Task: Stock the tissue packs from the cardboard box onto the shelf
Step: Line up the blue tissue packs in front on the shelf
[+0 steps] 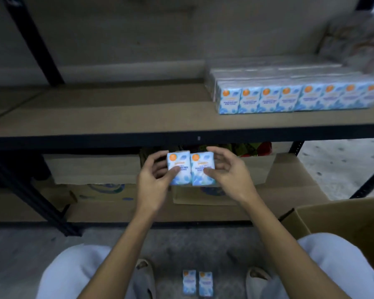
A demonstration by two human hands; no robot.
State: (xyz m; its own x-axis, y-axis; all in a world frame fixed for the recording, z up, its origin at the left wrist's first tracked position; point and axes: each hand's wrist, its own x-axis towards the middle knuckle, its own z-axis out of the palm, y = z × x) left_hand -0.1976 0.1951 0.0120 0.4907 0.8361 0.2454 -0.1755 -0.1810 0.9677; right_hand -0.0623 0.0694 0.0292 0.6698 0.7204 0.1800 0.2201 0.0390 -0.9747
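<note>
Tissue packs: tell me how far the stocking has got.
Done: rows of packs stand on the shelf, at its right end. In hand: the left hand and right hand hold two packs side by side, below the shelf's front edge. Left: two more packs sit on the floor, and the cardboard box at the right hides its contents, so the remaining count is unclear.

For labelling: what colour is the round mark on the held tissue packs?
Orange; the tissue packs are otherwise blue and white. Head view.
</note>
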